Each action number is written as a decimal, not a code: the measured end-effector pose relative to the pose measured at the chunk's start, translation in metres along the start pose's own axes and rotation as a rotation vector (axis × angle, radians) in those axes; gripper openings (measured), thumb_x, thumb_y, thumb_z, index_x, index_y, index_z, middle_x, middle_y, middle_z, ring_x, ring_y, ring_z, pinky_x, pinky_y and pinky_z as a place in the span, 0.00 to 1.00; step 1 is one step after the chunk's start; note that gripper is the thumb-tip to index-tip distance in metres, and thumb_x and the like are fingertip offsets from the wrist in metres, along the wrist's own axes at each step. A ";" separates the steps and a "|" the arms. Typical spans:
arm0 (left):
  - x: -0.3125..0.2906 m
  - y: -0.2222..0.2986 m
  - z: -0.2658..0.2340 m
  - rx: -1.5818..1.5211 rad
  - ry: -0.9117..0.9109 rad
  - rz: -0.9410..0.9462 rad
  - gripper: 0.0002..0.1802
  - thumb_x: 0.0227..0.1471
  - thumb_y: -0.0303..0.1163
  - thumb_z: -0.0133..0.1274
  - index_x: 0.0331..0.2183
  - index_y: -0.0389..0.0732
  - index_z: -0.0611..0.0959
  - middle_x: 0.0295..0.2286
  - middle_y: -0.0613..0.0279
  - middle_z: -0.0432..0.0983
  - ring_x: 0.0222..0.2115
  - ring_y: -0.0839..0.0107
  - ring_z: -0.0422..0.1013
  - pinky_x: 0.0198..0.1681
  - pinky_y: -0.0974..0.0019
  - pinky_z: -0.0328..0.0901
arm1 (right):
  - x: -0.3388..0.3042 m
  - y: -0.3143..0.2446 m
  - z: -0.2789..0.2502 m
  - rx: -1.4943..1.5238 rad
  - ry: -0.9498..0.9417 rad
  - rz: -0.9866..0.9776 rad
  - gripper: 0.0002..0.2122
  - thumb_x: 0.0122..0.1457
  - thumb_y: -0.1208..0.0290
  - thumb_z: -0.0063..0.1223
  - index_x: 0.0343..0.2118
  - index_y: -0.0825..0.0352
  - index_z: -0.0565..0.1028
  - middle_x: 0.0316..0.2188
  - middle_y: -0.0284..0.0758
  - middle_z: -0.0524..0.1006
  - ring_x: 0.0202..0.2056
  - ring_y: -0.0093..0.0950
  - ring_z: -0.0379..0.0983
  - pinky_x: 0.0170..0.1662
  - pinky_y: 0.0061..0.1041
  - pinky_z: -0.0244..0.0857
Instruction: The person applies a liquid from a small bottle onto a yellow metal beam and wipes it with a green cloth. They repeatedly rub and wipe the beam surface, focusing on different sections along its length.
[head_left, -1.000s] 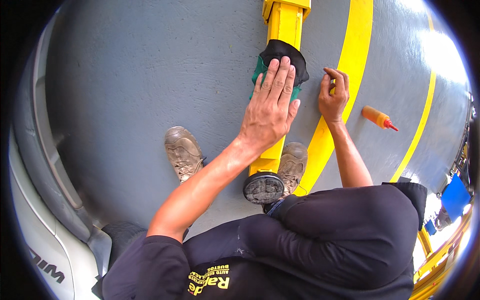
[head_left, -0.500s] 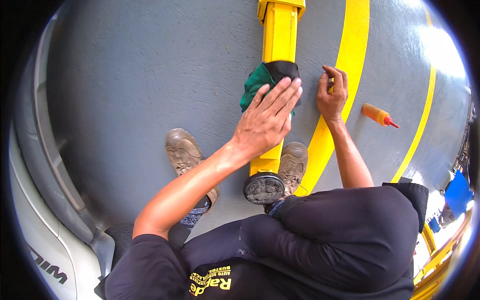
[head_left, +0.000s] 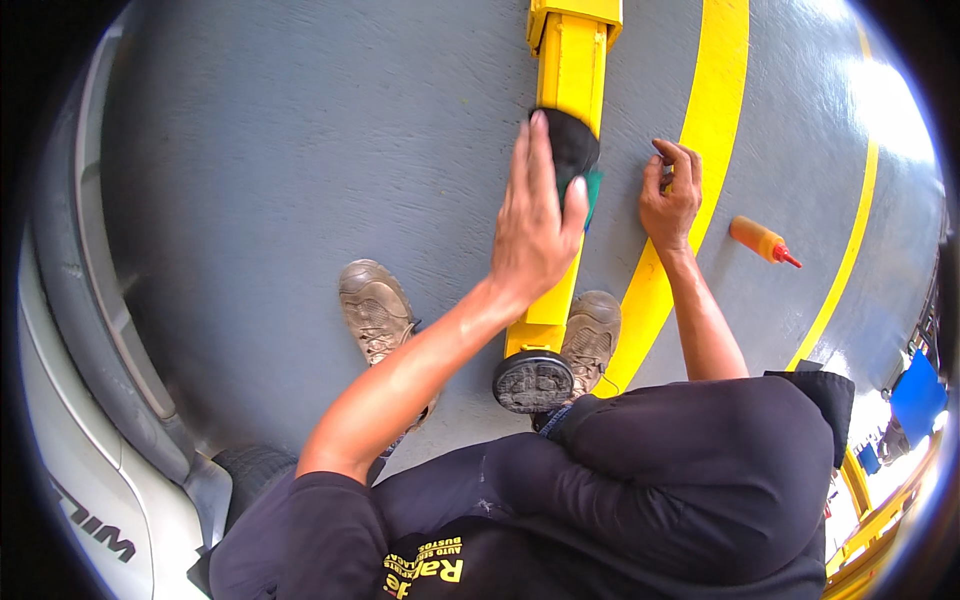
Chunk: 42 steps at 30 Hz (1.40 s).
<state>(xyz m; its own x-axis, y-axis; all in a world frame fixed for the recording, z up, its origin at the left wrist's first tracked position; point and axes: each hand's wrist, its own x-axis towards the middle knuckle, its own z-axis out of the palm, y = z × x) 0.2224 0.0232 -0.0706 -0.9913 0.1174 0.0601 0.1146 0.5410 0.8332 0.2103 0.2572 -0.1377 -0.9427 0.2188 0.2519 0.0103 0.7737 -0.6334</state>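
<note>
Under the left hand point(head_left: 535, 235) — a dark cloth point(head_left: 572, 145) on the yellow arm point(head_left: 572, 60).

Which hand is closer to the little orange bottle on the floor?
The right hand. It rests on the floor just left of the orange bottle, while the left hand is farther away, on the cloth over the yellow arm.

A vehicle workshop is indicated. A grey painted concrete floor point(head_left: 300, 180) is marked with curved yellow lines point(head_left: 715, 130). A yellow steel lift arm point(head_left: 565, 150) ending in a round black rubber pad point(head_left: 533, 382) is laid across it, and a white car body with a black tyre point(head_left: 95, 300) is seen at the left.
</note>
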 end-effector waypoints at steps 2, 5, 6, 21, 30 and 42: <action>-0.031 -0.002 -0.012 -0.234 -0.110 -0.217 0.42 0.76 0.45 0.48 0.74 0.23 0.58 0.70 0.20 0.58 0.70 0.29 0.63 0.71 0.41 0.65 | -0.001 0.002 -0.002 -0.015 -0.010 0.007 0.11 0.66 0.77 0.63 0.50 0.64 0.85 0.48 0.40 0.83 0.45 0.34 0.83 0.43 0.28 0.81; -0.030 -0.001 -0.003 -0.253 -0.087 -0.264 0.41 0.79 0.50 0.42 0.71 0.20 0.63 0.70 0.18 0.59 0.71 0.29 0.61 0.75 0.42 0.59 | -0.002 0.009 -0.007 -0.057 -0.006 -0.025 0.11 0.66 0.78 0.62 0.50 0.64 0.85 0.48 0.40 0.83 0.47 0.36 0.83 0.45 0.30 0.81; -0.013 -0.004 0.004 -0.170 -0.021 -0.172 0.41 0.79 0.50 0.41 0.71 0.19 0.63 0.70 0.18 0.59 0.71 0.29 0.60 0.76 0.42 0.57 | -0.002 0.009 -0.006 -0.045 0.001 -0.016 0.11 0.66 0.78 0.62 0.50 0.65 0.85 0.48 0.40 0.83 0.47 0.36 0.82 0.46 0.31 0.81; -0.042 -0.010 -0.016 0.120 -0.223 0.286 0.40 0.73 0.35 0.47 0.78 0.33 0.57 0.79 0.35 0.44 0.79 0.32 0.43 0.81 0.35 0.43 | -0.002 -0.009 -0.006 0.091 0.049 -0.149 0.11 0.65 0.84 0.63 0.48 0.65 0.87 0.45 0.38 0.84 0.42 0.30 0.83 0.42 0.27 0.78; -0.018 -0.029 -0.041 0.261 -0.410 0.493 0.36 0.69 0.36 0.50 0.75 0.46 0.72 0.77 0.63 0.61 0.80 0.63 0.49 0.83 0.44 0.33 | -0.001 -0.090 -0.021 0.302 0.062 -0.244 0.15 0.61 0.87 0.63 0.48 0.64 0.88 0.42 0.38 0.85 0.38 0.30 0.82 0.42 0.28 0.78; -0.025 -0.042 -0.059 -0.295 -0.154 0.476 0.23 0.65 0.20 0.53 0.60 0.39 0.79 0.64 0.45 0.69 0.67 0.51 0.68 0.68 0.54 0.70 | -0.045 -0.140 -0.055 0.499 -0.229 -0.537 0.19 0.57 0.92 0.60 0.50 0.68 0.82 0.44 0.40 0.81 0.43 0.34 0.82 0.46 0.33 0.78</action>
<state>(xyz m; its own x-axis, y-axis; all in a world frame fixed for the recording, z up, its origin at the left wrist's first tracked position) 0.2388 -0.0517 -0.0748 -0.8114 0.4227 0.4037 0.5006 0.1461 0.8533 0.2698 0.1719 -0.0203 -0.8219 -0.2823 0.4948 -0.5690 0.3670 -0.7359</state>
